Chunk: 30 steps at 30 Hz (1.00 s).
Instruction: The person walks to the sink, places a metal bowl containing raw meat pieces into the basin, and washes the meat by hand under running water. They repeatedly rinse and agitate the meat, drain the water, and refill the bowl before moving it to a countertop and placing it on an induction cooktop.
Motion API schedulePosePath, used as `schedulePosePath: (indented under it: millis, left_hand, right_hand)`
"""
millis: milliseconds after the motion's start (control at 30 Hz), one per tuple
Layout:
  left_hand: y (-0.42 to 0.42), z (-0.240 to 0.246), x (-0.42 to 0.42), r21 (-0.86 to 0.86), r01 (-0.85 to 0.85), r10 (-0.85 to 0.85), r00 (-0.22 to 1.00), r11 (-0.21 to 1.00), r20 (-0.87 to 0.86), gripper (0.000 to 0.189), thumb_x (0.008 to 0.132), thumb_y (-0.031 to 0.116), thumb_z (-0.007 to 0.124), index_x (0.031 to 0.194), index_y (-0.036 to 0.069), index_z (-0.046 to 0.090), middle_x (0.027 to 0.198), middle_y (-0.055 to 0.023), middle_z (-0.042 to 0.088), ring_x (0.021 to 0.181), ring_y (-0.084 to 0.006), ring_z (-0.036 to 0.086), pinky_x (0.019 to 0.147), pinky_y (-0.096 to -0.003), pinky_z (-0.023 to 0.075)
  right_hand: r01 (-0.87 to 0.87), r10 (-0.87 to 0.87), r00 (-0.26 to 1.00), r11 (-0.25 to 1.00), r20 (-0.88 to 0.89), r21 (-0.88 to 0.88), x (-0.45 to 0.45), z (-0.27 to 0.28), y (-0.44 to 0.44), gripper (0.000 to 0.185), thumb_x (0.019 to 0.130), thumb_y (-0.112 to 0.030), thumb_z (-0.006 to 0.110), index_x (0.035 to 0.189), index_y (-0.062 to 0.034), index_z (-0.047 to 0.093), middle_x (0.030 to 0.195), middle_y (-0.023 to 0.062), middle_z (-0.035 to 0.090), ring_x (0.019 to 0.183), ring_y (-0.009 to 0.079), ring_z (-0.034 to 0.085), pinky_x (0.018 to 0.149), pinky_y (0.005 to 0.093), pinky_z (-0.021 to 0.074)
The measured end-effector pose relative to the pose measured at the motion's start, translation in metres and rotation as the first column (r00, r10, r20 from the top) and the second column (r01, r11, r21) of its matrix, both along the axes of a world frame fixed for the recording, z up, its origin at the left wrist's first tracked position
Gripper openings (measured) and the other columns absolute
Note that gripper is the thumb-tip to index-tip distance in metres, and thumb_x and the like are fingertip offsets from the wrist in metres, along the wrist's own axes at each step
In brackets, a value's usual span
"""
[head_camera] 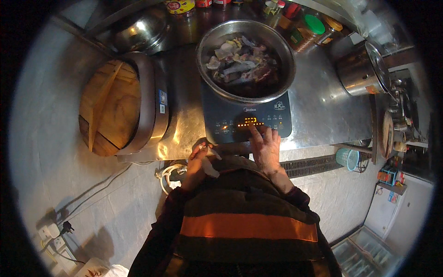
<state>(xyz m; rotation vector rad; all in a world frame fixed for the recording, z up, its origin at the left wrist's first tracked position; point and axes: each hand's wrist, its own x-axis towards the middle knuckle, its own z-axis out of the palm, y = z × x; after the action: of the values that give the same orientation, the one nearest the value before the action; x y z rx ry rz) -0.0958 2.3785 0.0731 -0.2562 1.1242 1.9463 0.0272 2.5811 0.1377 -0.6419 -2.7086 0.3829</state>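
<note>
A wide stainless steel basin (246, 98) holding pieces of what looks like raw meat (242, 64) stands on a black Midea induction cooker (221, 104). Orange lights glow on the cooker's touch panel. My right hand (266, 145) is at the front of that panel, its fingers spread over the controls and one fingertip at the lit display; it holds nothing. Beside the cooker's front left corner, near the counter edge, my left hand (199, 154) is closed on a whitish crumpled piece, perhaps tissue or cloth (209, 167).
Left of the cooker stands a large pot with a wooden lid (114, 107), near a shiny metal bowl (140, 31). Jars, one with a green lid (314, 24), line the back. A lidded steel pot (356, 71) stands right on the steel counter (325, 114). Cables run at the lower left.
</note>
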Motion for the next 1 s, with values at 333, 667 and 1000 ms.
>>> schedulePosePath:
  millis: [333, 667, 1000]
  left_hand:
    - [-0.03, 0.001, 0.013, -0.096, 0.378, -0.385, 0.92, 0.921, -0.069, 0.034, 0.096, 0.026, 0.051, 0.123, 0.005, 0.051, 0.111, -0.0033, 0.059, 0.097, -0.0133, 0.058, 0.081, -0.0261, 0.0485]
    - [-0.031, 0.005, 0.005, -0.268, 0.516, -0.575, 0.78, 0.814, -0.247, 0.033, 0.095, 0.024, 0.051, 0.123, 0.007, 0.052, 0.108, -0.0017, 0.058, 0.095, -0.0095, 0.055, 0.079, -0.0236, 0.0454]
    - [-0.026, 0.035, -0.006, -0.493, 0.607, -0.782, 0.498, 0.623, -0.375, 0.035, 0.095, 0.023, 0.048, 0.126, 0.006, 0.048, 0.114, -0.0063, 0.056, 0.103, -0.0147, 0.052, 0.088, -0.0282, 0.0432]
  right_hand:
    - [-0.063, 0.059, 0.997, 0.994, 0.047, 0.093, -0.028, -0.003, -0.008, 0.055, 0.081, -0.026, 0.064, 0.133, -0.0197, 0.048, 0.1, 0.0119, 0.048, 0.091, 0.0297, 0.046, 0.076, 0.0422, 0.0379]
    - [-0.059, 0.059, 0.998, 0.995, 0.0, 0.085, -0.03, -0.01, -0.01, 0.053, 0.08, -0.026, 0.064, 0.131, -0.0185, 0.049, 0.101, 0.0123, 0.048, 0.091, 0.0305, 0.046, 0.075, 0.0427, 0.038]
    - [-0.047, 0.047, 0.998, 0.999, -0.042, -0.003, -0.024, -0.002, -0.018, 0.052, 0.08, -0.022, 0.065, 0.13, -0.0128, 0.05, 0.101, 0.0126, 0.048, 0.092, 0.0308, 0.047, 0.076, 0.0429, 0.0392]
